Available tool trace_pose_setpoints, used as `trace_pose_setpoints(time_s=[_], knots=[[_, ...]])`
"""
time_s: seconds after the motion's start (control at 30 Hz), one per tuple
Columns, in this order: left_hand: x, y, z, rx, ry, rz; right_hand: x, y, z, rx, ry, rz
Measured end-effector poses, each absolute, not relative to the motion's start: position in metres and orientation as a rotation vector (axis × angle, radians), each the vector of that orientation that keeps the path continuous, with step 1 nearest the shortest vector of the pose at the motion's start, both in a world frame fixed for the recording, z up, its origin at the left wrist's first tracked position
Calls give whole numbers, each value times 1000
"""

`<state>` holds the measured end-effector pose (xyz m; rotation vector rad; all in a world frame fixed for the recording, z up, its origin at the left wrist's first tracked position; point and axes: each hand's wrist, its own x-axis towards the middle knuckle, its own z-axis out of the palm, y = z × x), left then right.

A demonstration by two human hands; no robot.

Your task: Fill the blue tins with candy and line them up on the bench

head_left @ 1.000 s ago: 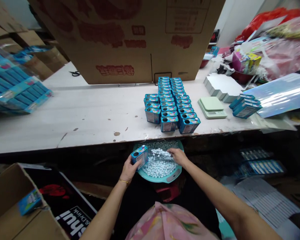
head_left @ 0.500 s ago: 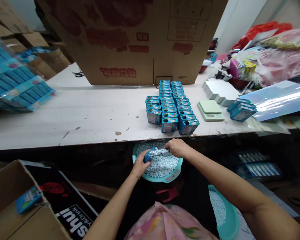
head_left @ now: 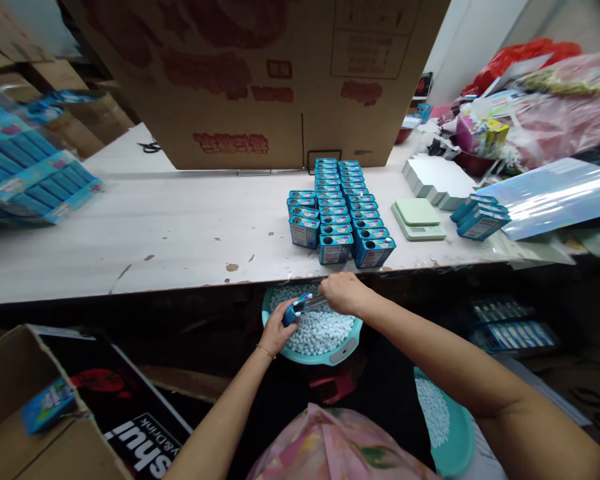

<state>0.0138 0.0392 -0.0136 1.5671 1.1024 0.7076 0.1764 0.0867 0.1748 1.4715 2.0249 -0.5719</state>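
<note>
My left hand (head_left: 279, 327) is closed around a small blue tin (head_left: 293, 312), tilted over a turquoise basin (head_left: 333, 357). White pellets (head_left: 319, 335) fill much of that basin. Gripped in my right hand (head_left: 344, 293) is a clear scoop (head_left: 315, 303), its far end at the tin's mouth. Few pellets show in the scoop. On the table just beyond, similar blue tins (head_left: 335, 249) stand upright in rows, many with a dark round opening on top.
A pale green scale (head_left: 419, 220) sits right of the rows, beside more blue tins (head_left: 481, 221). A large cardboard box (head_left: 230, 113) stands at the back. An open carton (head_left: 10, 393) is at lower left. Another turquoise basin with pellets (head_left: 433, 413) lies by my right leg.
The tin was upright beside a loaded scoop; my left hand has tilted it and moved it right. The scoop has come to its mouth, and its heap of pellets is mostly gone.
</note>
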Motion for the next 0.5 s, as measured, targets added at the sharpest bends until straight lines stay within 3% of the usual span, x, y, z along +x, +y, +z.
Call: trace_pose_setpoints(time_s=[0.23, 0.5], knots=[[5, 43, -19, 1288, 1201, 696, 242, 52, 143, 1640, 2016, -525], [23, 37, -31, 819, 1232, 665, 230, 8, 26, 1928, 1871, -786]])
